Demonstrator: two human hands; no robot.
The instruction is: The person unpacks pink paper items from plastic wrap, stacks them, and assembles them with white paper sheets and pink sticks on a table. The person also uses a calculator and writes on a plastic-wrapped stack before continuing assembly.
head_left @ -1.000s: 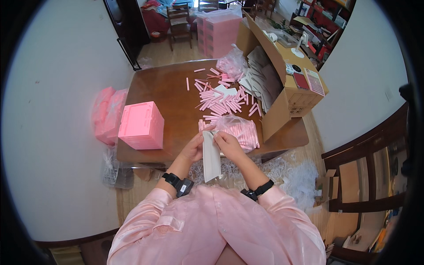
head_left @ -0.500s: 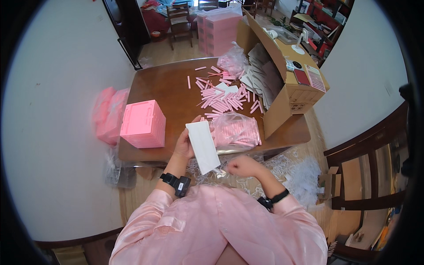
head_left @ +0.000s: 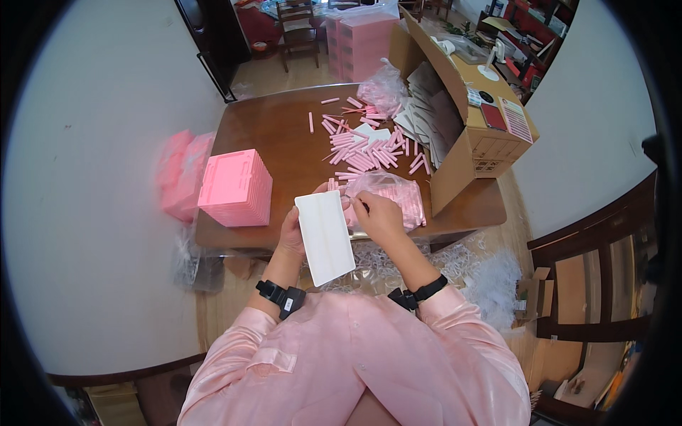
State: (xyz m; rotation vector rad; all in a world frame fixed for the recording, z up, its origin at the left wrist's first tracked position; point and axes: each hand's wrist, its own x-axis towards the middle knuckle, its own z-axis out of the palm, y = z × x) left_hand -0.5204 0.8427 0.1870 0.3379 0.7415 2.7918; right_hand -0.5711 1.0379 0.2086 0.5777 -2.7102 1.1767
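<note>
My left hand (head_left: 290,231) is closed around the left side of a flat white rectangular panel (head_left: 325,240), held tilted over the table's near edge. At the panel's upper right edge is my right hand (head_left: 380,216), its fingers curled together. Whatever those fingers pinch is too small to make out. Just beyond, a clear plastic bag (head_left: 403,201) of pink sticks lies at the table's front. Loose pink sticks (head_left: 366,150) are heaped behind it, some over a white piece.
A stack of pink plastic panels (head_left: 231,186) stands on the table's left (head_left: 284,121). An open cardboard box (head_left: 455,167) with white flat pieces (head_left: 419,117) occupies the right. White paper shreds (head_left: 490,287) cover floor at right. Pink drawers (head_left: 362,46) stand behind.
My right hand has moved up and forward from below the panel to its upper right edge. The left hand still holds the panel, now turned slightly more face-on. The whole view has shifted a little.
</note>
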